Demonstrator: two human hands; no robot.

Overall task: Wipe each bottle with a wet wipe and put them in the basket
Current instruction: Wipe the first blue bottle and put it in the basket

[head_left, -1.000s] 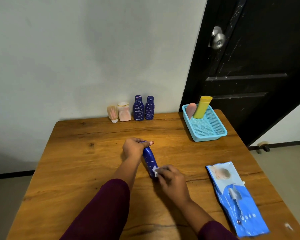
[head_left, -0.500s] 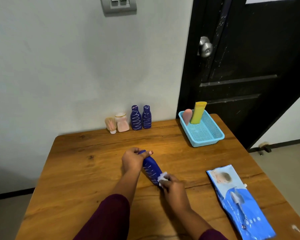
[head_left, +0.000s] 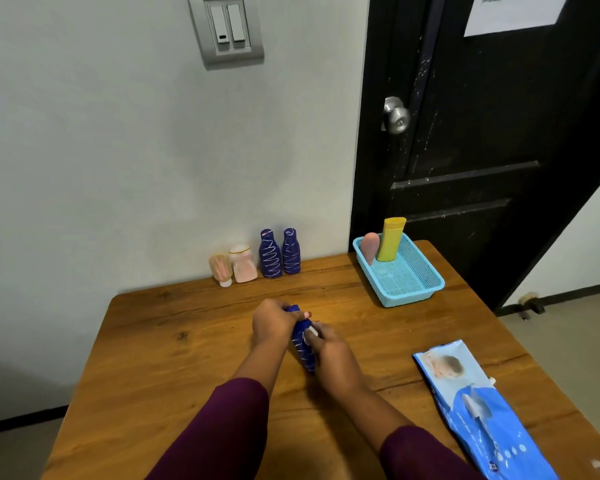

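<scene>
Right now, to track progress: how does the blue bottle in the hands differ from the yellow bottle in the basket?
The blue bottle is tilted, gripped by the left hand, with the right hand pressing a wet wipe on it; the yellow bottle stands untouched in the basket. The blue bottle carries white squiggles; the yellow bottle looks plain. Both are slim bottles.

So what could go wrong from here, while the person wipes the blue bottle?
1. The left hand holds the blue bottle only near its cap, while the right hand rubs it with the wet wipe. The wet plastic might slip out of that grip.
2. In the basket, the yellow bottle and pink bottle stand at the far end. A carelessly placed bottle could topple them.
</scene>
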